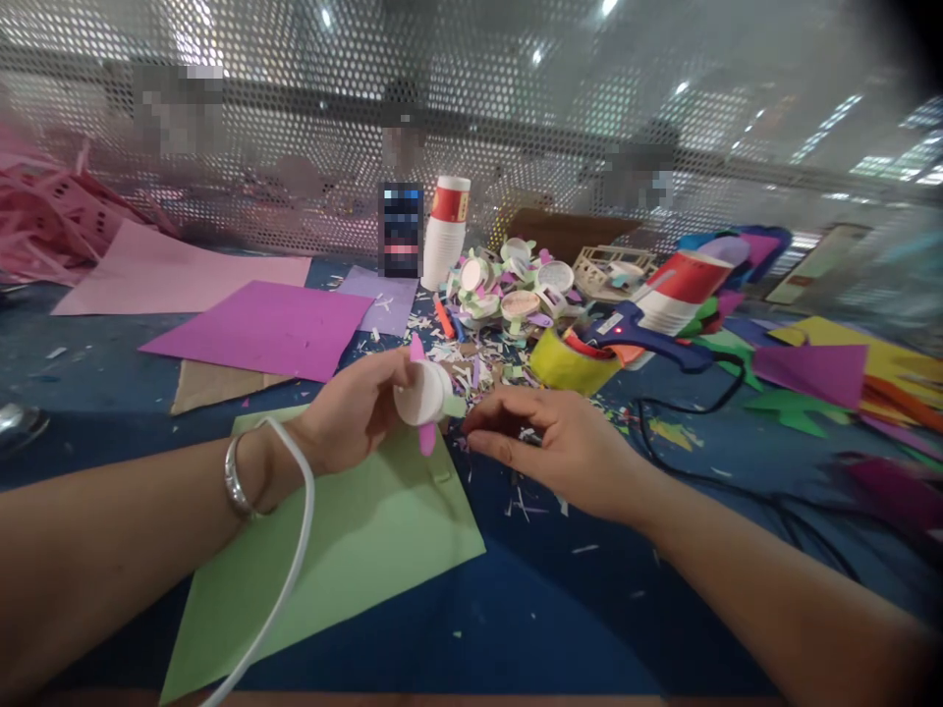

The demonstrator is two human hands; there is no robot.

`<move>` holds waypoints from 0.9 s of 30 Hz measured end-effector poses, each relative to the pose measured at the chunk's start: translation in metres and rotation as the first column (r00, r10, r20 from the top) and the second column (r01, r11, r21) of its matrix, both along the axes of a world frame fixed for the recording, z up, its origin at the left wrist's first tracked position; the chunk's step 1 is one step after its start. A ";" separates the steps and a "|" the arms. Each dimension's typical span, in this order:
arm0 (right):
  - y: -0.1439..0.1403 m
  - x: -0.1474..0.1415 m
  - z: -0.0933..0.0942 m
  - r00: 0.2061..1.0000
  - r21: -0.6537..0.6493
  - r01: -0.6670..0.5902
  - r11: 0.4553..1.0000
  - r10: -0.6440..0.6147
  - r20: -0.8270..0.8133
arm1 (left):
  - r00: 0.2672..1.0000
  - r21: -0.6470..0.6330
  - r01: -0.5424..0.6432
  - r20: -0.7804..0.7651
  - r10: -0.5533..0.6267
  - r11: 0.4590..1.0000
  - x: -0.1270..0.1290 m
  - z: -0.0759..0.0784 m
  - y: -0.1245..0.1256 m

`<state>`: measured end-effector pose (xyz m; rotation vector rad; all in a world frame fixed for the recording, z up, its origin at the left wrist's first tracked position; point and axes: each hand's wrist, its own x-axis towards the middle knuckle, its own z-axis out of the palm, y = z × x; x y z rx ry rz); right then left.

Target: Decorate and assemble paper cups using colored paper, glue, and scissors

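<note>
My left hand [358, 407] is closed on a small white paper-cup piece [418, 395], a round disc with pink paper strips sticking out above and below. A pale green paper tab [455, 407] juts from its right side. Close beside that tab is my right hand [549, 442], its fingers curled and thumb drawn in towards the index finger; whether anything small is between them I cannot make out. Beneath my left hand lies a light green paper sheet [354, 550]. Behind both hands is a pile of similar white cup pieces with coloured tabs [520, 304].
A glue gun [626, 329] rests on a yellow roll [571, 365], its black cable [685, 471] looping at right. Paper cups [446, 241] stand stacked behind. Magenta paper [265, 329], paper scraps [471, 368] and coloured offcuts [810, 368] cover parts of the blue table [516, 628].
</note>
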<state>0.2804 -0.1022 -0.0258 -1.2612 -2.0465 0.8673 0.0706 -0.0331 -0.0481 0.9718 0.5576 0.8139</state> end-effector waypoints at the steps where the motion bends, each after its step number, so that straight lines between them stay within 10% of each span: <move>1: 0.000 -0.001 -0.001 1.000 0.016 -0.002 1.000 0.002 0.020 | 1.000 0.003 -0.021 0.015 0.021 1.000 0.000 0.000 0.002; 27: 0.000 -0.013 -0.021 0.943 0.296 -0.238 0.925 0.147 0.300 | 0.981 0.028 -0.196 0.012 0.196 0.980 0.001 -0.005 0.009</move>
